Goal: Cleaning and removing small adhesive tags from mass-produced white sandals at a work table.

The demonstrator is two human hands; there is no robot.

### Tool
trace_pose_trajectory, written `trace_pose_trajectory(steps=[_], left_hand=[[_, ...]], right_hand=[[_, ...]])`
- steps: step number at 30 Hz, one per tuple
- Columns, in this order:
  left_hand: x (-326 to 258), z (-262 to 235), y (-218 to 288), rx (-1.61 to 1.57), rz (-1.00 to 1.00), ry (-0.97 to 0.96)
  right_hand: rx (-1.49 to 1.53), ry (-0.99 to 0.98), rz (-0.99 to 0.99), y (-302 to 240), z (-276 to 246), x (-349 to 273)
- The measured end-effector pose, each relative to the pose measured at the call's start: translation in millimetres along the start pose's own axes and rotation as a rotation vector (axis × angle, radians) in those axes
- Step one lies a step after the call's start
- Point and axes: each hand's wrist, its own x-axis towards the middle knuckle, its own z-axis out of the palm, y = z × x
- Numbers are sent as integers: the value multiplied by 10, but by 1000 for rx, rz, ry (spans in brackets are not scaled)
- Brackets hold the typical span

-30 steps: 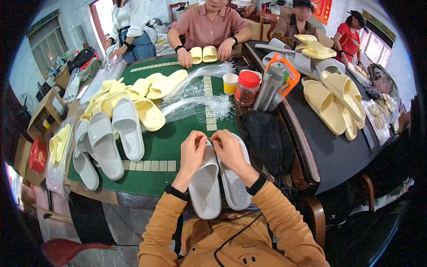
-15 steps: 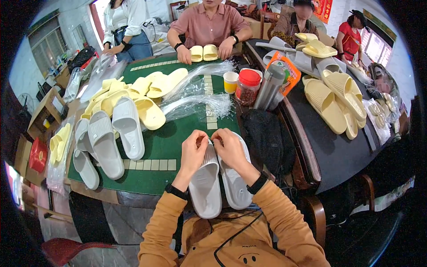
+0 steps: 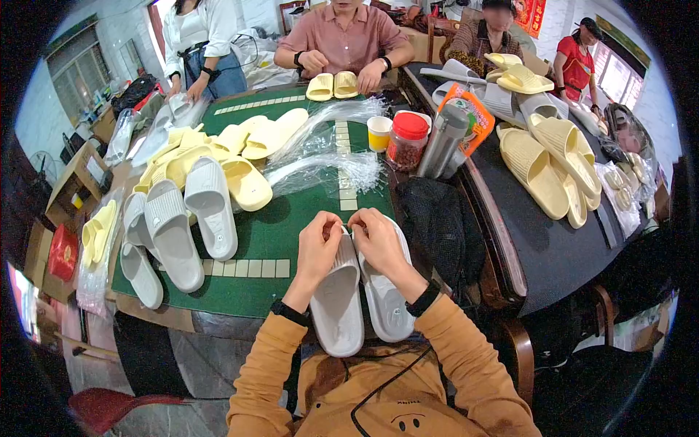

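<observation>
Before me a pair of grey slide slippers lies side by side, the left slipper [image 3: 339, 320] and the right slipper [image 3: 391, 315], at the table's near edge with toe ends away from me. My left hand [image 3: 319, 246] is closed in a pinch at the inner toe side of the left slipper. Close beside it, my right hand [image 3: 378, 242] pinches over the strap of the right one. The fingertips of both hands nearly meet between the slippers. Whatever they hold there is too small and covered to make out.
More grey slippers [image 3: 173, 240] and a heap of yellow slippers [image 3: 186, 164] lie to the left. Bundles of clear plastic strands [image 3: 328, 175], a paper cup [image 3: 378, 135], a red-lidded jar [image 3: 408, 142] and a steel flask [image 3: 443, 142] stand beyond. Beige slippers [image 3: 535, 171] occupy the right table.
My hands stay pinched at almost the same place. Across the table, a person has lifted one hand off the yellow slippers. At the far left, another person's hands have shifted over a clear bag.
</observation>
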Motion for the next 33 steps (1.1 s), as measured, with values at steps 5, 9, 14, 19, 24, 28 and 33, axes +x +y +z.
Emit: trace_pose_trajectory(steps=[5, 9, 14, 19, 24, 28, 33], left_hand=[[12, 5, -47, -11, -19, 7], [17, -1, -52, 9, -22, -13], [13, -10, 2, -5, -21, -37], [-1, 12, -22, -27, -19, -33], [-7, 2, -52, 9, 14, -7], [16, -7, -65, -29, -55, 1], [10, 22, -34, -82, -9, 15]], right_hand=[[-8, -13, 40, -29, -10, 10], [-10, -19, 28, -13, -3, 19], [-11, -19, 24, -1, -1, -2], [19, -32, 63, 10, 11, -23], [55, 0, 43, 15, 31, -20], [67, 21, 34, 41, 24, -8], [42, 17, 20, 60, 4, 0]])
